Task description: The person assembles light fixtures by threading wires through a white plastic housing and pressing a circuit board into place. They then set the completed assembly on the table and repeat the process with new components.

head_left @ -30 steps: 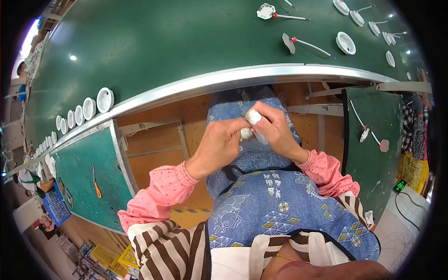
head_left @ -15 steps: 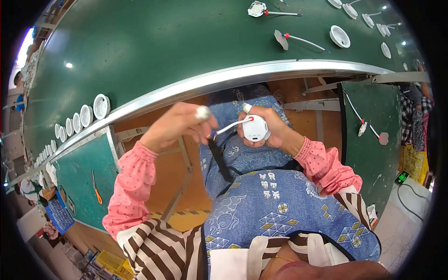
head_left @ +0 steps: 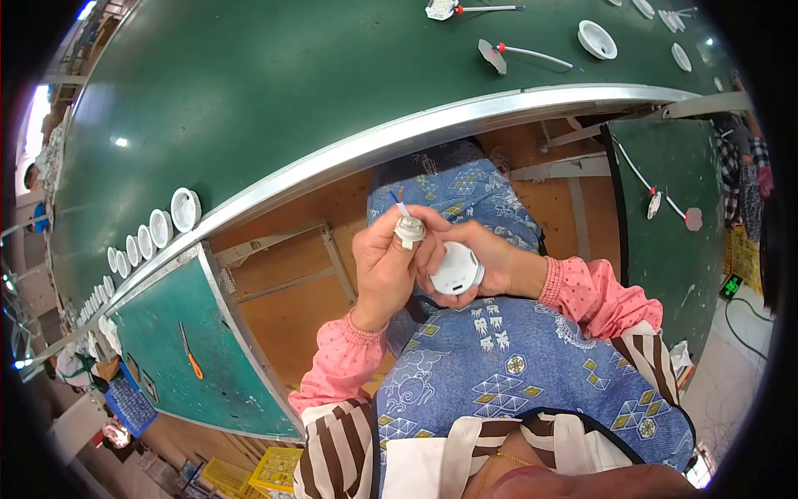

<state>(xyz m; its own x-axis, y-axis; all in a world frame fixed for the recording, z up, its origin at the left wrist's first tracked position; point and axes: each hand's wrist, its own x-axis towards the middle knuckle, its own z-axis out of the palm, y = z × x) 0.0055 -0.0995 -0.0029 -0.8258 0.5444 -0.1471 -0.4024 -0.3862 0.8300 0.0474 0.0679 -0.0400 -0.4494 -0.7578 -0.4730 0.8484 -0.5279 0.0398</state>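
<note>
My right hand [head_left: 496, 262] grips a round white plastic lamp part [head_left: 456, 268] with a small dark slot near its lower edge. My left hand [head_left: 382, 270] is closed beside it, its fingers reaching the part's left edge. A white cable [head_left: 402, 209] with bare blue and brown wire ends sticks up from my left grip, its lower run hidden by the fingers. White wrapping [head_left: 409, 232] shows at my left thumb tip. Both hands are above my lap, over the blue patterned apron [head_left: 465, 391].
On the green bench [head_left: 291, 75], a row of white cups [head_left: 185, 209] lines the left edge. Farther right are a wired disc [head_left: 493, 57] and a white ring [head_left: 597, 40]. Orange-handled tweezers [head_left: 193, 362] lie on the left side table. Wired parts [head_left: 654, 204] rest on the right board.
My left hand has moved right, next to my right hand. The cable, earlier stretched leftward from the lamp part, now points up out of my left grip. The view has shifted slightly.
</note>
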